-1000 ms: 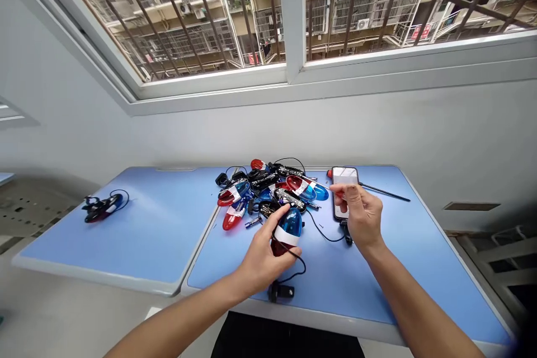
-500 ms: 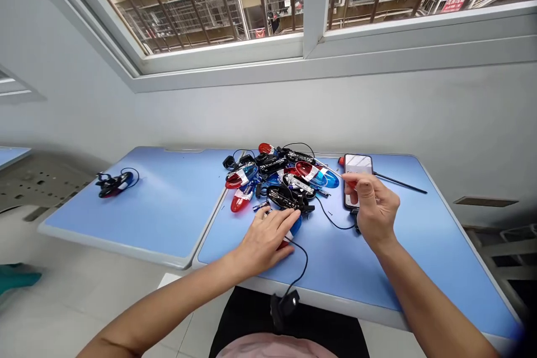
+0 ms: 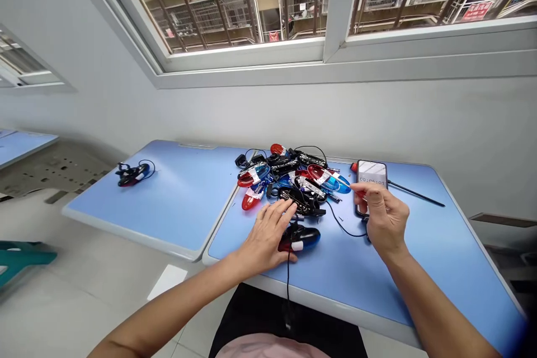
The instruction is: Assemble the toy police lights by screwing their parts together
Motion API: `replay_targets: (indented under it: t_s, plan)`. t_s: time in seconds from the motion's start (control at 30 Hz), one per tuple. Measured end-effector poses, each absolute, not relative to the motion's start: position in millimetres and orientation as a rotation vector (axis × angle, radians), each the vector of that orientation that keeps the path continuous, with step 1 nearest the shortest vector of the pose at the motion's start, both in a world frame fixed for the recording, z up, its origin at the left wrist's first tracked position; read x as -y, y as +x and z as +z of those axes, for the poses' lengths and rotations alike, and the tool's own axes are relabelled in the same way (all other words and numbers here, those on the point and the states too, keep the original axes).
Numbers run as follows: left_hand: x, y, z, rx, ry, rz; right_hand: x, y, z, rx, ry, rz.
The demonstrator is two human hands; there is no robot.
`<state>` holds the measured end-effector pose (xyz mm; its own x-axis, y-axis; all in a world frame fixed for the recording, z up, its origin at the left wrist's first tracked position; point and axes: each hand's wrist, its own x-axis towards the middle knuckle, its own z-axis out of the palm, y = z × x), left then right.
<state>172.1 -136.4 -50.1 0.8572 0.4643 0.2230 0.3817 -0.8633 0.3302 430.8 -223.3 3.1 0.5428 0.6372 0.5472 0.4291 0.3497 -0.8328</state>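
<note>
My left hand (image 3: 268,229) lies open on the blue table (image 3: 356,285), fingers spread towards a heap of red-and-blue oval lamps (image 3: 289,179) with black mounts. Its thumb is beside a single lamp (image 3: 298,239), which lies on its side with a black top, a white band and a red end. Its black cable (image 3: 287,291) drops over the table's near edge. My right hand (image 3: 384,218) pinches a small red-handled screwdriver (image 3: 358,194) above a phone (image 3: 371,176), whose screen shows a timer. The hand hides the phone's lower part.
Behind the phone lies a long black-shafted tool (image 3: 415,193) with a red handle. A thin black cable (image 3: 346,226) runs from the heap towards my right hand. Another blue table (image 3: 146,218) on the left carries one black-and-red lamp (image 3: 133,174). A teal chair (image 3: 20,257) stands on the floor.
My left hand has let go of the lamp and opened. The lamp now lies on the table to the hand's right, its cable hanging straight down. My right hand has barely moved.
</note>
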Motion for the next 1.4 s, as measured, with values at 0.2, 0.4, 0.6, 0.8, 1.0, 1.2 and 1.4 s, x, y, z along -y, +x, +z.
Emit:
replay_targets:
  t_s: [0.2, 0.4, 0.6, 0.8, 1.0, 1.2, 1.4]
  plan:
    - [139.9, 163.4, -53.8, -0.708, 2.650, 0.351, 221.1, 427.5, -1.2, 1.088, -1.260, 0.205]
    - [145.5, 154.7, -44.5, -0.645, 2.619, 0.376, 218.0, 422.6, -8.6, 1.131, -1.284, 0.260]
    - [192.5, 142.4, -40.6, -0.569, 2.586, 0.832, 219.0, 418.7, -7.3, 1.131, -1.276, 0.252]
    - [199.2, 163.3, -59.2, -0.452, 2.834, 0.641, 220.5, 416.9, -8.3, 1.137, -1.279, 0.234]
    - [173.1, 169.5, -38.1, -0.387, 2.933, 0.163, 217.2, 410.0, -0.6, 0.984, -1.189, 0.283]
    - [182.3, 155.0, 11.6, -0.501, 2.541, 0.376, 270.7, 361.9, -0.6, 0.922, -1.055, 0.562]
    - [195.4, 128.8, 94.2, -0.286, 2.077, 0.680, 332.7, 278.5, -50.2, 1.024, -0.991, 0.690]
